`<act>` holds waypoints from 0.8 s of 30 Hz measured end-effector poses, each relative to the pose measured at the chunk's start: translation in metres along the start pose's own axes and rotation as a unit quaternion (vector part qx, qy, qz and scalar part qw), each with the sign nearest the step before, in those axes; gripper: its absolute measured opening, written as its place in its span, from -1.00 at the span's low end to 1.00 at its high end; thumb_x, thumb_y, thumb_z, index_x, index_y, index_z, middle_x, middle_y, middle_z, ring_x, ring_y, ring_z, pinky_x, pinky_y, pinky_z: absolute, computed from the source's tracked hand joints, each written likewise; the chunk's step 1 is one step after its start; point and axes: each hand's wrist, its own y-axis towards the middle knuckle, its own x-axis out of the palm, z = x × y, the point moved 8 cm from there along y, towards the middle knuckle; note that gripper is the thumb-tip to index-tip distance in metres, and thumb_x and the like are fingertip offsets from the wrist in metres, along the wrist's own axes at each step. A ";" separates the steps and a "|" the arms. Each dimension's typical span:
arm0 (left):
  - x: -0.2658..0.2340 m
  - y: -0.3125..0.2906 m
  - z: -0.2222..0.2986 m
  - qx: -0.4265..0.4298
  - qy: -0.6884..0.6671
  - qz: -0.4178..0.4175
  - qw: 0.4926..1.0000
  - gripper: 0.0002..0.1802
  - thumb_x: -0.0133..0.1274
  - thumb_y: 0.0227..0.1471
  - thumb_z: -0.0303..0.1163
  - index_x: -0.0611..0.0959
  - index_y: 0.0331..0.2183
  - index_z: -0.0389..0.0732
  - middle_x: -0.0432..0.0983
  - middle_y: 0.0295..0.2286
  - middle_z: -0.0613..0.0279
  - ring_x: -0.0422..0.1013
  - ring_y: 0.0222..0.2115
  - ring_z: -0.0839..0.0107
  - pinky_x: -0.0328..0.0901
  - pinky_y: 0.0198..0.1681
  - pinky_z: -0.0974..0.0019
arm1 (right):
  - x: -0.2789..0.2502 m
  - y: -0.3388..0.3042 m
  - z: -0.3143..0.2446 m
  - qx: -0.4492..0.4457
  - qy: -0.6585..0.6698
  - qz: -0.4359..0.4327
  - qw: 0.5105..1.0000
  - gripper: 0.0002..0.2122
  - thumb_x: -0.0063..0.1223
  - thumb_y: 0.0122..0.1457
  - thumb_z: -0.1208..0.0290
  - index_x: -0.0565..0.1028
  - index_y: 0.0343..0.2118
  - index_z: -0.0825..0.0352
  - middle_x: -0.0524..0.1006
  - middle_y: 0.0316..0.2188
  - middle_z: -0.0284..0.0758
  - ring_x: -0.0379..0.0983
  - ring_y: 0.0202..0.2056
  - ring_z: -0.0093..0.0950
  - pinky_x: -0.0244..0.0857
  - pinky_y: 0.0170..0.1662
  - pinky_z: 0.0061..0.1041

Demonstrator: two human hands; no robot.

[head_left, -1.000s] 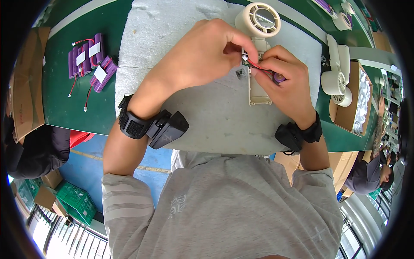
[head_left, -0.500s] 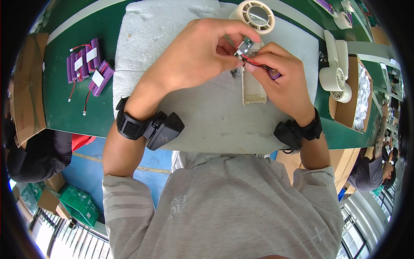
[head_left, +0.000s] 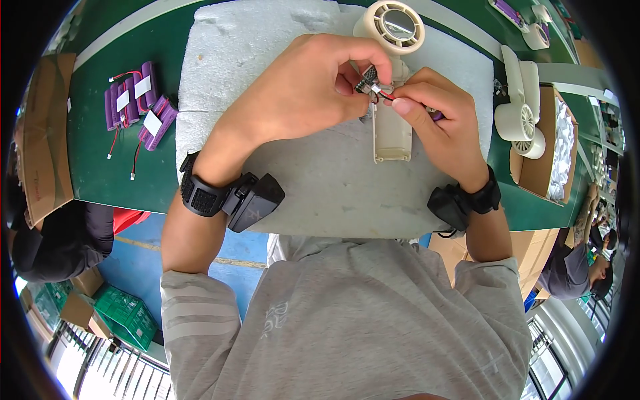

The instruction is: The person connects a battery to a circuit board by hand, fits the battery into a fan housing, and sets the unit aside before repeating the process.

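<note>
Circuit board (head_left: 367, 77), small, dark and flat, is now turning a speckled face upward, where a paler, shinier side was showing half a second ago. The left hand (head_left: 320, 79) is pinching it between thumb and forefinger, above the hollow cream plastic handle shell (head_left: 392, 141), which is lying on the pale grey foam mat (head_left: 320, 180) on the green table (head_left: 87, 150). The right hand (head_left: 455, 127) is grasping thin red and black wires (head_left: 386, 96) just behind their small white plastic plug (head_left: 375, 88); a purple cylindrical battery (head_left: 437, 116) is partly peeping out beneath its fingers. The plug is sitting at the board's edge, so the work is probably centring on that joint; whether the plug is fully seated, the view is not showing. The round cream fan head (head_left: 400, 25) is resting at the shell's far end, staying where it was.
</note>
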 end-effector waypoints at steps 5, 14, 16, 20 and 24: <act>0.000 0.000 -0.003 -0.017 0.018 0.004 1.000 -0.73 0.01 -0.11 -0.77 0.48 -0.30 -0.30 0.40 -0.37 0.36 0.39 -0.34 0.60 0.35 -0.20 0.48 | 0.001 0.001 -0.002 0.002 -0.010 0.009 1.000 -0.90 0.16 0.12 0.51 0.56 -0.36 0.44 0.42 -0.48 -0.34 0.28 -0.50 -0.56 0.14 -0.45 -0.61; -0.006 0.003 -0.007 0.041 -0.091 0.029 0.995 -0.80 0.10 -0.12 -0.68 0.52 -0.36 -0.26 0.47 -0.56 0.29 0.39 -0.50 0.55 0.27 -0.42 0.45 | 0.003 0.002 -0.007 -0.013 -0.044 0.010 0.999 -0.89 0.17 0.12 0.49 0.57 -0.38 0.44 0.37 -0.51 -0.36 0.24 -0.53 -0.57 0.11 -0.48 -0.60; -0.007 0.003 -0.008 0.040 -0.105 0.025 0.993 -0.79 0.10 -0.10 -0.69 0.52 -0.35 -0.26 0.47 -0.55 0.30 0.39 -0.50 0.56 0.27 -0.42 0.46 | 0.004 0.002 -0.005 -0.007 -0.044 0.007 0.999 -0.89 0.17 0.12 0.49 0.57 -0.38 0.44 0.38 -0.50 -0.37 0.23 -0.54 -0.58 0.10 -0.49 -0.61; -0.007 0.002 -0.007 0.024 -0.091 0.002 0.996 -0.76 0.13 -0.08 -0.68 0.54 -0.30 -0.25 0.50 -0.51 0.29 0.41 -0.47 0.57 0.29 -0.38 0.46 | 0.004 0.001 -0.004 -0.001 -0.045 0.008 0.999 -0.90 0.17 0.12 0.50 0.57 -0.39 0.44 0.38 -0.50 -0.37 0.22 -0.56 -0.60 0.08 -0.51 -0.62; -0.010 0.002 -0.003 0.036 -0.081 0.014 0.996 -0.72 0.15 -0.08 -0.67 0.55 -0.25 -0.24 0.51 -0.49 0.27 0.42 -0.46 0.57 0.33 -0.34 0.45 | 0.004 0.002 -0.004 0.007 -0.034 0.009 0.999 -0.90 0.16 0.13 0.50 0.56 -0.39 0.45 0.38 -0.51 -0.37 0.22 -0.56 -0.60 0.08 -0.51 -0.62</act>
